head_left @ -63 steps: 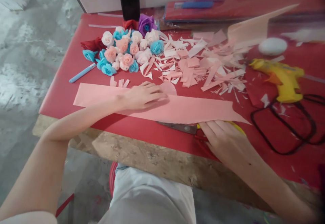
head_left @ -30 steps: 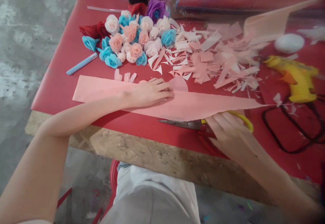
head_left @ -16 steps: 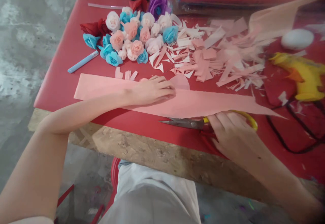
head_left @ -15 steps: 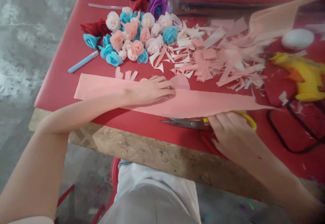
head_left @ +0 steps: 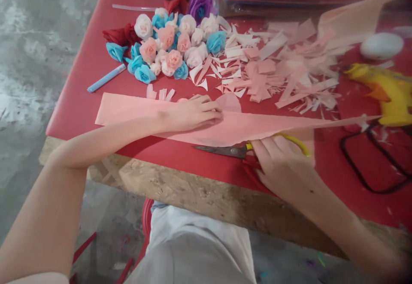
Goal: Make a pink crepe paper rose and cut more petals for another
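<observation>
A long pink paper strip lies across the red table. My left hand presses flat on its middle, fingers stretched out. Near the table's front edge, my right hand has its straight fingers tucked under the strip's near edge, which is raised there and runs up to the right. Beneath that hand lie scissors with a yellow handle, blades pointing left. The hand rests over the handle without gripping it.
A cluster of paper roses in pink, white, blue, red and purple sits at the back. Pink scraps spread to its right. A yellow glue gun with a black cord, a white oval object and a blue pen lie around.
My right hand slid left along the near edge and lifted it, so the strip's right end rose and now reaches further right. The left hand stayed put.
</observation>
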Available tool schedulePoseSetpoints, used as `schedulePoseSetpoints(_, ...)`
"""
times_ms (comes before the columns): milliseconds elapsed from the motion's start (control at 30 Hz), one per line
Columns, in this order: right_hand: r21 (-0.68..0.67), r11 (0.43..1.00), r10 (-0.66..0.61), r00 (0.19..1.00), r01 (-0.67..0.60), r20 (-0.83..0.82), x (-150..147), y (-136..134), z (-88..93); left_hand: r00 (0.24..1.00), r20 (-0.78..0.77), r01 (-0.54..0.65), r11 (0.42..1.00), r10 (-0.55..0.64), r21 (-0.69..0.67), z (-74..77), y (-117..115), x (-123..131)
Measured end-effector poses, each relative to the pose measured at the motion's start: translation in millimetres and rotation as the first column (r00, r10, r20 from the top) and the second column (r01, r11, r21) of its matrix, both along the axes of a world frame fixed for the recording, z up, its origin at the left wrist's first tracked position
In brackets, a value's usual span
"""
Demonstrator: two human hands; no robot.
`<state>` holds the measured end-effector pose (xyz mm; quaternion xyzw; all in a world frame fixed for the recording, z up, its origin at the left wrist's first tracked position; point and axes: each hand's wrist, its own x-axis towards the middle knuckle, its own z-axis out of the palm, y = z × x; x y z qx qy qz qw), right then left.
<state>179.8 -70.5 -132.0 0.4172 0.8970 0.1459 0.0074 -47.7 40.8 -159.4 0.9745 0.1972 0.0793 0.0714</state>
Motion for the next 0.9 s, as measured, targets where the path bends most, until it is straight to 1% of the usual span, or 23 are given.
schedulePoseSetpoints(233, -0.041, 0.997, 0.065, 0.997, -0.067, -0.042, -4, 5, -0.4, 1.000, 0.008, 0.027, 0.999, -0.027, -0.017, -0.9, 1, -1)
schedulePoseSetpoints(400, 0.022, 0.984, 0.177, 0.981, -0.175, -0.084, 2, 6, -2.6, 0.999, 0.017, 0.029, 0.998, -0.028, -0.054, -0.1, 1, 0)
schedulePoseSetpoints(533, 0.031, 0.977, 0.214, 0.971, -0.212, -0.104, 3, 3, -4.2, 1.000, 0.015, 0.015, 0.998, -0.014, -0.056, 1.2, 0, 0)
schedulePoseSetpoints(600, 0.040, 0.981, 0.194, 0.977, -0.191, -0.091, 2, 1, -4.1, 1.000, 0.011, 0.009, 0.999, -0.008, -0.050, 1.5, -1, 0)
schedulePoseSetpoints(767, -0.024, 0.998, 0.052, 0.999, -0.053, -0.010, -7, -2, -0.4, 1.000, 0.003, 0.008, 0.999, -0.008, -0.045, 1.5, -1, 0)
schedulePoseSetpoints(900, -0.039, 0.999, 0.013, 0.999, -0.012, 0.039, -14, -1, 2.2, 1.000, -0.010, 0.004, 0.999, -0.005, -0.041, 0.8, -1, 1)
